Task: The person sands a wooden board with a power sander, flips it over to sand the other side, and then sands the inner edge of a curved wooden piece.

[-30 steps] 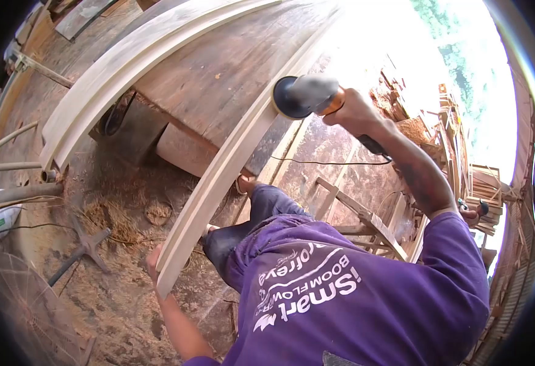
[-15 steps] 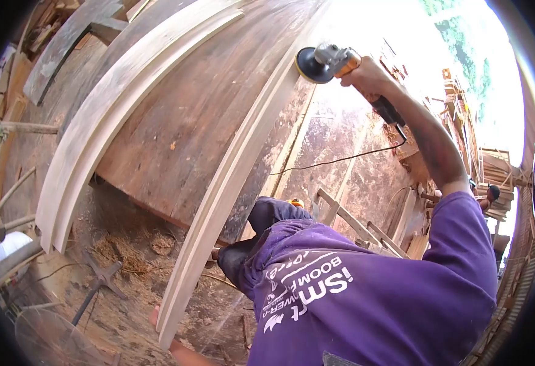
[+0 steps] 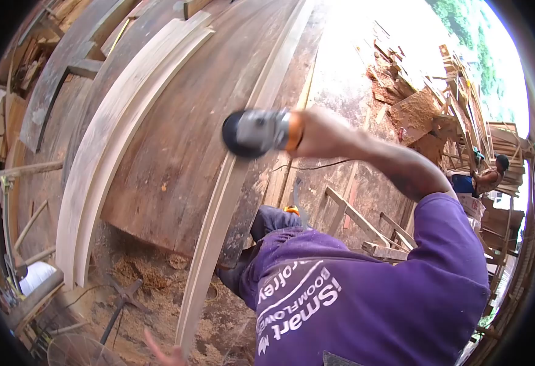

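Observation:
My right hand is wrapped round the body of an angle grinder, orange and grey with a dark round pad; motion blurs it. The pad overlaps the middle of a long, pale, grooved wooden piece that runs from the lower left to the top of the view. At the bottom edge my left hand is partly cut off, fingers apart, right beside the near end of that piece. The grinder's cord trails behind my right arm.
A curved pale wooden piece lies to the left on the dark wooden table. Sawdust and a metal cross-shaped base are on the ground. Wood scraps and another person are at the right.
My right hand has brought the grinder down and left along the wooden piece, nearer to me. My left hand's fingers have loosened from the near end. The whole view has shifted slightly.

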Tool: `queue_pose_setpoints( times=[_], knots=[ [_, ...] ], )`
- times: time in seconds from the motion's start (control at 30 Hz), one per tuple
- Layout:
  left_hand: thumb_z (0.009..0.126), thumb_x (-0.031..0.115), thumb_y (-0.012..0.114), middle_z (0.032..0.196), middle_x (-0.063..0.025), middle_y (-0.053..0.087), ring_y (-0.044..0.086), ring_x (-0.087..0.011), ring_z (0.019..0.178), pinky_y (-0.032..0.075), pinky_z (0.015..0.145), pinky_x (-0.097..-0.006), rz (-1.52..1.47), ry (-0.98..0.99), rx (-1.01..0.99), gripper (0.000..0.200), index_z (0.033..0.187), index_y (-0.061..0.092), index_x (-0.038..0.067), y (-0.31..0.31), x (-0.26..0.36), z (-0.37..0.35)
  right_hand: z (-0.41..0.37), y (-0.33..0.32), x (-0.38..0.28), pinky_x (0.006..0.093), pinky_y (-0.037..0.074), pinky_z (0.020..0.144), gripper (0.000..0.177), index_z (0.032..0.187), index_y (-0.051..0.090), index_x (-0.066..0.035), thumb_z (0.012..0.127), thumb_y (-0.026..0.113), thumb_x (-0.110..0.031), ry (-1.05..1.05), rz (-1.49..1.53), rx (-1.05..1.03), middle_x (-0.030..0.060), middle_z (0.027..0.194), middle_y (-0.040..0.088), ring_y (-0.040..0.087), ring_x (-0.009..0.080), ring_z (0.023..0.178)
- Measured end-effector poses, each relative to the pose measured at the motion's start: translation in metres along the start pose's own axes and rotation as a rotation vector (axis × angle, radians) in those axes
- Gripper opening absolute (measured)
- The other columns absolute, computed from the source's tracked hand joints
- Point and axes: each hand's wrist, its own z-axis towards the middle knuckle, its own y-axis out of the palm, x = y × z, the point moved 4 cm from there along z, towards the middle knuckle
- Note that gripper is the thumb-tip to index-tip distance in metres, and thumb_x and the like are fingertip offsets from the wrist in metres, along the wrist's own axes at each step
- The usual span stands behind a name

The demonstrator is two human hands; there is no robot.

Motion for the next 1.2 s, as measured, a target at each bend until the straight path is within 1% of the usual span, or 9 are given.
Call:
queue_pose_setpoints(
  times=[0.03,0.13,0.23,0.33,0.43,0.73,0.97,1.0,1.2],
  knots=[
    [0.083,0.036,0.076,0.148,-0.0213,0.042,0.040,-0.0398,0.135,0.027,0.115,-0.0521,0.244,0.154,-0.113,0.093,0.152,0.025,0.001,0.022,0.037,0.019,-0.001,0.013,-0.001,0.0346,0.060,0.065,0.033,0.105,0.067,-0.003,0.074,0.073,-0.012,-0.063,0.020,-0.036,0.0115,0.079,0.071,0.069,0.0220,0.067],
    [0.075,0.037,0.081,0.154,-0.0209,0.034,0.031,-0.0383,0.143,0.015,0.119,-0.0544,0.534,0.250,-0.243,0.105,0.154,0.021,0.002,0.093,0.118,0.047,0.001,0.010,-0.007,0.0341,0.057,0.062,0.033,0.109,0.066,-0.004,0.077,0.070,-0.008,-0.073,-0.065,-0.124,0.0112,0.081,0.069,0.066,0.0208,0.068],
    [0.083,0.020,0.074,0.149,-0.0221,0.043,0.041,-0.0390,0.139,0.034,0.111,-0.0562,0.488,0.262,-0.210,0.081,0.150,0.033,0.001,0.142,0.102,0.061,0.011,-0.031,0.012,0.0314,0.056,0.061,0.031,0.107,0.066,-0.004,0.077,0.072,-0.010,0.081,-0.019,-0.064,0.0103,0.081,0.068,0.066,0.0198,0.068],
    [0.079,0.002,0.066,0.119,-0.0234,0.066,0.064,-0.0435,0.106,0.051,0.092,-0.0487,0.282,0.322,0.049,0.045,0.122,0.058,-0.005,0.153,0.085,0.058,0.032,-0.072,0.058,0.0315,0.056,0.062,0.033,0.103,0.066,-0.003,0.072,0.075,-0.009,0.238,0.064,0.113,0.0096,0.080,0.068,0.064,0.0184,0.065],
    [0.079,0.002,0.066,0.119,-0.0242,0.065,0.064,-0.0438,0.105,0.051,0.090,-0.0504,0.254,0.303,0.061,0.041,0.118,0.060,-0.006,0.152,0.094,0.060,0.069,-0.116,0.126,0.0322,0.052,0.059,0.030,0.094,0.068,0.002,0.069,0.074,-0.013,0.200,0.019,0.244,0.0098,0.074,0.066,0.061,0.0186,0.063],
    [0.076,0.016,0.075,0.122,-0.0217,0.065,0.064,-0.0412,0.104,0.052,0.087,-0.0457,0.304,0.220,-0.042,0.064,0.133,0.053,-0.002,0.147,0.099,0.058,0.145,-0.216,0.196,0.0323,0.044,0.048,0.035,0.073,0.071,0.002,0.056,0.076,-0.028,0.197,-0.088,0.446,0.0088,0.065,0.063,0.056,0.0167,0.055],
    [0.084,0.037,0.076,0.125,-0.0189,0.064,0.067,-0.0361,0.098,0.056,0.077,-0.0411,0.430,0.394,-0.163,0.072,0.140,0.049,0.000,0.145,0.058,0.056,0.181,-0.268,0.231,0.0320,0.046,0.046,0.023,0.076,0.067,0.001,0.062,0.071,-0.017,0.302,0.090,0.579,0.0059,0.064,0.062,0.055,0.0151,0.051],
    [0.080,0.043,0.080,0.141,-0.0193,0.053,0.059,-0.0306,0.120,0.050,0.096,-0.0418,0.557,0.172,-0.170,0.096,0.154,0.029,0.010,0.157,0.053,0.045,0.183,-0.270,0.235,0.0320,0.046,0.047,0.023,0.076,0.067,0.001,0.062,0.071,-0.017,0.307,0.091,0.588,0.0060,0.064,0.061,0.055,0.0153,0.052],
    [0.079,0.039,0.079,0.138,-0.0198,0.055,0.060,-0.0322,0.118,0.050,0.095,-0.0427,0.369,0.179,-0.098,0.090,0.150,0.033,0.008,0.150,0.092,0.059,0.171,-0.234,0.237,0.0319,0.046,0.050,0.025,0.078,0.069,0.000,0.059,0.072,-0.016,0.243,0.066,0.545,0.0067,0.066,0.061,0.056,0.0165,0.056]
  ],
)
